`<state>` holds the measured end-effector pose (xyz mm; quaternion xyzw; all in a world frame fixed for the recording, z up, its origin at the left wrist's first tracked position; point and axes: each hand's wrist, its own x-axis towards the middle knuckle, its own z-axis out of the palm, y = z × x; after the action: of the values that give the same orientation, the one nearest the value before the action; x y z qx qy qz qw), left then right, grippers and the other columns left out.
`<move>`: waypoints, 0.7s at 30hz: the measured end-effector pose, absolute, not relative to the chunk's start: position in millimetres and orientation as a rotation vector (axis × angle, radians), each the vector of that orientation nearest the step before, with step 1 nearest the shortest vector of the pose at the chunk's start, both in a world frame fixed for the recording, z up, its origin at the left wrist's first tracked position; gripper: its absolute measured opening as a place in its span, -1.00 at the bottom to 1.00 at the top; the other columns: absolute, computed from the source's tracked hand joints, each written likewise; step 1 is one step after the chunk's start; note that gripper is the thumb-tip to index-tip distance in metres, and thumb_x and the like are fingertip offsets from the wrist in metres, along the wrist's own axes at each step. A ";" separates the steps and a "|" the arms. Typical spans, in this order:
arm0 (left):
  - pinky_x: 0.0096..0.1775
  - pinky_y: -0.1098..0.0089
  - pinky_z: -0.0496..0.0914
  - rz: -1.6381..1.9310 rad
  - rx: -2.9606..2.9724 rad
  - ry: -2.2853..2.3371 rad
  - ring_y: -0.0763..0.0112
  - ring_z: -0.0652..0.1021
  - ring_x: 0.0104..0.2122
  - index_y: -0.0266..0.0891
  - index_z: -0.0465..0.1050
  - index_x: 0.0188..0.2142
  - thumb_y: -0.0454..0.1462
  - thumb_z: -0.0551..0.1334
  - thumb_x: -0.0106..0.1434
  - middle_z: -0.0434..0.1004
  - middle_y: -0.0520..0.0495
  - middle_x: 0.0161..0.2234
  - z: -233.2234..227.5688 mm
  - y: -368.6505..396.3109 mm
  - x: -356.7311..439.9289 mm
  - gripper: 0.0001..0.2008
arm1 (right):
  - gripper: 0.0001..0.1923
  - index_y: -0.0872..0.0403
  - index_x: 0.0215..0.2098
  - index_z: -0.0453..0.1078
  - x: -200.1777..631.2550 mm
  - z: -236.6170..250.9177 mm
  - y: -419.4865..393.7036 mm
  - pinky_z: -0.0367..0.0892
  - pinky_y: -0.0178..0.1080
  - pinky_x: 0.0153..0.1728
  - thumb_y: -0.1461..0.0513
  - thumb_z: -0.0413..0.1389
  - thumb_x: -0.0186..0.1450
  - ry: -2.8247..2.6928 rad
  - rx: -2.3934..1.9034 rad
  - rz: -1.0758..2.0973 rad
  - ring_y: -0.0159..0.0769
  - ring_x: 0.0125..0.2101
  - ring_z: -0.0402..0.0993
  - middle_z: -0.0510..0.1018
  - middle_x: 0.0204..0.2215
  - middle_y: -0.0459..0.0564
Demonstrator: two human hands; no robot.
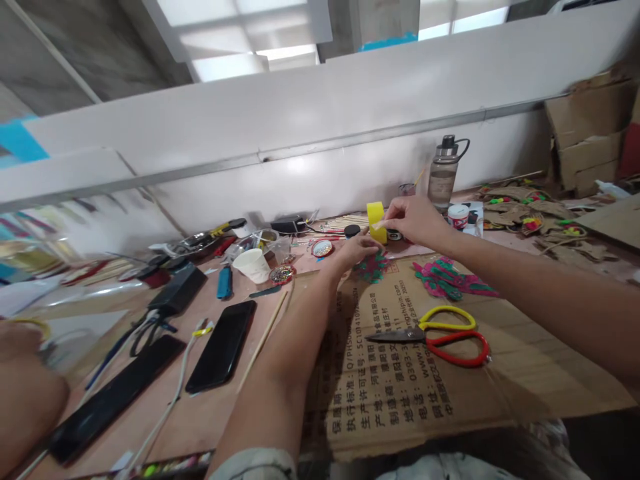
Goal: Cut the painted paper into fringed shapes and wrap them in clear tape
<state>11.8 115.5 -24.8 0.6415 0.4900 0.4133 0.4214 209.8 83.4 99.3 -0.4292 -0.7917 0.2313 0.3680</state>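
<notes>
My left hand (357, 252) is at the far edge of the cardboard sheet, fingers curled closed on a green-and-pink painted piece (373, 268), partly hidden under them. Just right of it, my right hand (416, 217) pinches a small pale bit (381, 225), too small to name, in front of a yellow band (376, 215) that looks like a tape roll. Another pink-and-green piece (445, 277) lies on the cardboard below my right wrist. Nearer to me rest scissors (453, 337) with one yellow and one red handle, blades pointing left.
Printed cardboard (380, 400) covers the table before me. Leftward are a black phone (221, 345), a white cup (251, 265), a blue lighter (225, 283) and cables. A water bottle (443, 175) stands at the back near brown pieces (530, 217). Another person's arm (30, 380) enters at left.
</notes>
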 end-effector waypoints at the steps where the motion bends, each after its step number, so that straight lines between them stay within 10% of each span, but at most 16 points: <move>1: -0.31 0.38 0.38 1.017 1.637 1.237 0.30 0.52 -0.35 -0.23 0.70 -0.38 -0.24 0.45 -0.01 0.64 -0.13 -0.30 -26.5 118.2 12.4 -0.83 | -0.80 0.05 -0.58 0.45 208.2 103.0 85.1 0.23 -0.26 -0.31 0.38 0.33 0.11 -2.041 -1.112 0.588 -0.27 -0.40 0.44 0.57 -0.50 -0.07; 21: -0.32 0.33 0.41 1.057 1.351 1.275 0.30 0.52 -0.41 -0.23 0.69 -0.48 -0.28 0.51 -0.10 0.66 -0.11 -0.45 -16.0 113.1 22.7 -0.87 | -0.86 0.21 -0.46 0.53 217.0 211.9 118.5 0.45 -0.08 -0.17 0.35 0.40 0.13 -2.011 -1.166 0.275 -0.21 -0.32 0.55 0.50 -0.56 -0.10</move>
<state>22.7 113.1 -16.0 0.5539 0.5231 0.4335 0.4813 217.0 118.5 211.9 -0.4587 -0.7912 0.1082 0.3898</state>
